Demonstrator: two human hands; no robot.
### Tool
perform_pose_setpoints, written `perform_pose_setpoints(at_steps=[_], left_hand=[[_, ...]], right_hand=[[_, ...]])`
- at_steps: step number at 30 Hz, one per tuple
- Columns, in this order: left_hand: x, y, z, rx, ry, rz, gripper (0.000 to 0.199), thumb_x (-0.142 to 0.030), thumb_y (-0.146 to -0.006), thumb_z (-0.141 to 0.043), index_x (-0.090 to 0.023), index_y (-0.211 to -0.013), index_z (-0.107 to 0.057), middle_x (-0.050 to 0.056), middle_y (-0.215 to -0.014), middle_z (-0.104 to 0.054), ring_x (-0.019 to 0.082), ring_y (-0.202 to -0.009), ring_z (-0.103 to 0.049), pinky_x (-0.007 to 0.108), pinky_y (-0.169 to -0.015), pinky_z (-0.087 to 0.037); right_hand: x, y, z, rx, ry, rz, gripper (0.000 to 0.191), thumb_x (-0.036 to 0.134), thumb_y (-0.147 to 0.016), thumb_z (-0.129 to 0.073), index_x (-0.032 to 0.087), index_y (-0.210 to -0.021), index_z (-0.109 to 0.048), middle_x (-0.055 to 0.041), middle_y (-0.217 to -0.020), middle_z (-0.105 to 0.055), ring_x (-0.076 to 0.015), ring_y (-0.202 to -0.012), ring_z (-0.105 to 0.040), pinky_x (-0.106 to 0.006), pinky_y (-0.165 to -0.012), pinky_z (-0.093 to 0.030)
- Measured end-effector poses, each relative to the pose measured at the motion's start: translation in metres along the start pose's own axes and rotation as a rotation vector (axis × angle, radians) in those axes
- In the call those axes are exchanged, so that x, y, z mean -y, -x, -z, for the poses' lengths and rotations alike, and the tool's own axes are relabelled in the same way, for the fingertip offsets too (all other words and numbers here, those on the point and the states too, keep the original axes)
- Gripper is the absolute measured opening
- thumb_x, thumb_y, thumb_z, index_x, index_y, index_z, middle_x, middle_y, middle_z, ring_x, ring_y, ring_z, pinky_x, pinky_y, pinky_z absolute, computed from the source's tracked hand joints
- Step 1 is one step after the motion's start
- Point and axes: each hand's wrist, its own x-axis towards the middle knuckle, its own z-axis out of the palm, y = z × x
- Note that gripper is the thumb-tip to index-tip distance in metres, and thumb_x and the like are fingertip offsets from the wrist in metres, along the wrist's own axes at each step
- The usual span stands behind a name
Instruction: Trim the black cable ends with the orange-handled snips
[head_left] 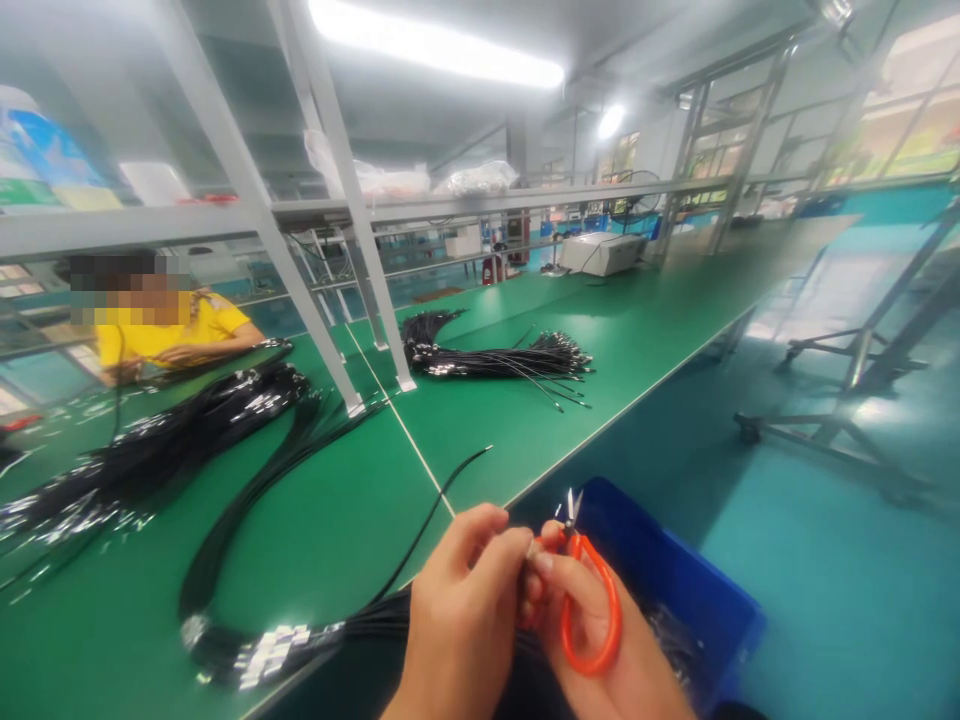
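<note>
My right hand [581, 605] is closed around a pair of scissors [613, 625] with orange handles, its short blades pointing up and slightly apart. Close against it, my left hand [469, 605] is closed, thumb and finger pinching something small that the fingers hide. Both sets of fingertips meet just beyond the table's front edge. A bundle of black cables [382, 615] runs behind my left wrist, with white tags [274, 650] near its bent end. One loose cable [427, 525] curves up from it over the green table [330, 530].
A second cable bundle [487, 362] lies farther back, past a white shelf post [367, 240]. More cables [187, 430] are heaped at the left, near a person in yellow [217, 325]. A blue bin [697, 580] stands below the table edge at right. Wheeled metal frames [847, 390] occupy the floor.
</note>
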Motion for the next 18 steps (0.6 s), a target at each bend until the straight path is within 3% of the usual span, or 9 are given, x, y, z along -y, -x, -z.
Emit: perform_pose_setpoints(at_steps=[4, 8, 10, 15, 18], left_hand=[[0.004, -0.002, 0.004, -0.030, -0.026, 0.097, 0.018, -0.018, -0.086, -0.050, -0.024, -0.085, -0.066, 0.006, -0.095, -0.066, 0.020, -0.084, -0.065, 0.028, -0.072, -0.052], [0.003, -0.001, 0.004, 0.228, 0.300, 0.290, 0.017, -0.021, -0.085, -0.052, -0.022, -0.098, -0.063, 0.004, -0.088, -0.070, 0.019, -0.080, -0.066, 0.027, -0.071, -0.052], [0.000, 0.002, 0.001, 0.293, 0.396, 0.341, 0.013, -0.023, -0.085, -0.053, -0.020, -0.091, -0.064, 0.003, -0.081, -0.069, 0.018, -0.073, -0.065, 0.026, -0.069, -0.051], [-0.002, 0.008, -0.006, 0.204, 0.341, 0.370, 0.013, -0.024, -0.084, -0.055, -0.019, -0.076, -0.064, 0.001, -0.073, -0.064, 0.017, -0.070, -0.059, 0.026, -0.068, -0.044], [0.003, 0.008, -0.007, 0.200, 0.393, 0.410, 0.015, -0.028, -0.083, -0.056, -0.019, -0.074, -0.064, 0.001, -0.073, -0.062, 0.018, -0.071, -0.056, 0.026, -0.069, -0.042]], right_hand=[[0.001, 0.000, -0.001, -0.056, 0.033, 0.026, 0.024, 0.012, -0.050, -0.082, 0.018, -0.069, -0.070, -0.0014, -0.064, -0.068, -0.0123, -0.055, -0.059, -0.021, -0.053, -0.050], [0.001, 0.000, 0.000, -0.041, 0.063, 0.067, 0.020, 0.015, -0.052, -0.080, 0.018, -0.068, -0.069, -0.0003, -0.061, -0.065, -0.0123, -0.056, -0.056, -0.021, -0.054, -0.049], [-0.001, 0.000, 0.001, -0.028, 0.083, 0.082, 0.018, 0.016, -0.054, -0.079, 0.018, -0.068, -0.068, 0.0004, -0.060, -0.063, -0.0118, -0.056, -0.054, -0.021, -0.054, -0.048], [-0.001, 0.000, 0.004, 0.015, 0.188, 0.142, 0.017, 0.020, -0.061, -0.076, 0.020, -0.073, -0.065, 0.0024, -0.061, -0.061, -0.0112, -0.057, -0.051, -0.021, -0.055, -0.045], [0.003, -0.001, 0.004, 0.005, 0.344, 0.254, 0.015, 0.026, -0.068, -0.074, 0.021, -0.074, -0.062, 0.0044, -0.062, -0.058, -0.0106, -0.056, -0.048, -0.021, -0.055, -0.044]])
